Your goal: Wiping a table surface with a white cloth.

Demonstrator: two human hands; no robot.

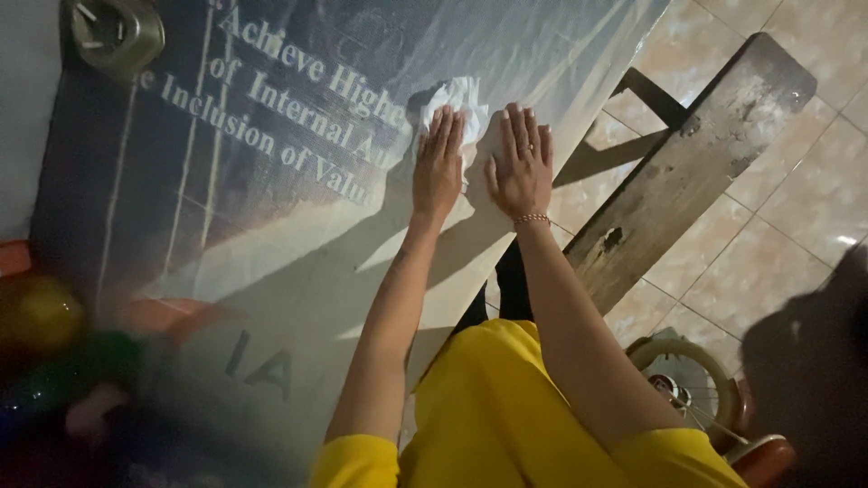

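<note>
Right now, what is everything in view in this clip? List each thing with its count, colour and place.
printed banner: one, dark with pale lettering, glossy, spread over the surface on the left and centre
white cloth: one, crumpled, on the banner under the left hand's fingertips
metal dish: one, dull grey, top left corner
wooden bench: one, worn brown, right of the banner
tiled floor: beige, right side
small wheel: one, pale rim, lower right
blurred round things: yellow, green, orange, lower left, unclear
yellow garment: one, bottom centre
bracelet: one, beaded, right wrist
left hand: flat on cloth
right hand: flat on banner
</note>
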